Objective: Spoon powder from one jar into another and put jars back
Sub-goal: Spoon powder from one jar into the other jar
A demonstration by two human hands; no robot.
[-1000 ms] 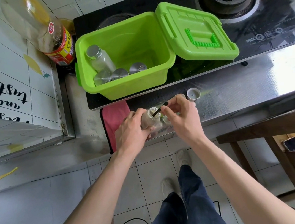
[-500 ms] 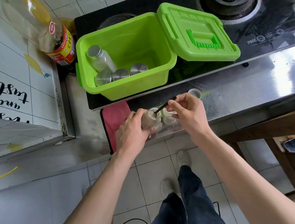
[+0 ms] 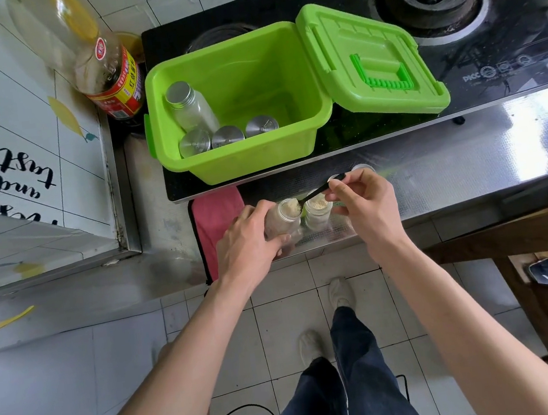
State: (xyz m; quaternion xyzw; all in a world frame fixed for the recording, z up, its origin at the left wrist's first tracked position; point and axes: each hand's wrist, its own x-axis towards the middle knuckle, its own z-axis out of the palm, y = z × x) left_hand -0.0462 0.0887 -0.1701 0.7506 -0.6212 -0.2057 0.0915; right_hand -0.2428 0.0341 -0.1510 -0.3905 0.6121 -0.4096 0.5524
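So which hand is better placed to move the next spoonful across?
Right hand: it pinches the spoon, its tip at the mouth of the tilted jar. The left hand is busy gripping that jar; the other jar stands open beside it.

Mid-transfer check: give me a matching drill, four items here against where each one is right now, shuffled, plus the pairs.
1 black spoon
2 tilted jar
3 second open jar
4 green bin

A on the stove, lid open
B gripped by the left hand
C pinched by the right hand
D standing upright on the steel counter

Pairs: 1-C, 2-B, 3-D, 4-A
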